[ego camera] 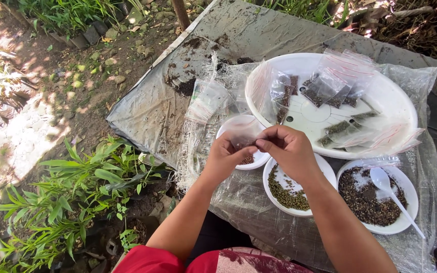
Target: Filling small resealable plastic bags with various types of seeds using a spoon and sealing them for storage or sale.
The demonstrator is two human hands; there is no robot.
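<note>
Outdoor plastic-covered table [259, 30] | I see far tray [395, 96] of seed packets | near bowls: green seeds [289, 194], dark seeds [367, 199] | left hand [227, 154] and right hand [287, 149] pinch small clear bag [244, 132]

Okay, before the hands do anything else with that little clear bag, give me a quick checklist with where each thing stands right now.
1. Both hands on the small clear bag: ok, left hand and right hand pinch its edge.
2. Bag mouth open: cannot tell, fingers cover it.
3. Bag held over a bowl: ok, above the small white bowl.
4. Spoon within reach: ok, resting in the bowl of dark seeds.
5. Bowl of green seeds upright: ok.
6. Filled bags set aside: ok, on the big white tray.
</note>
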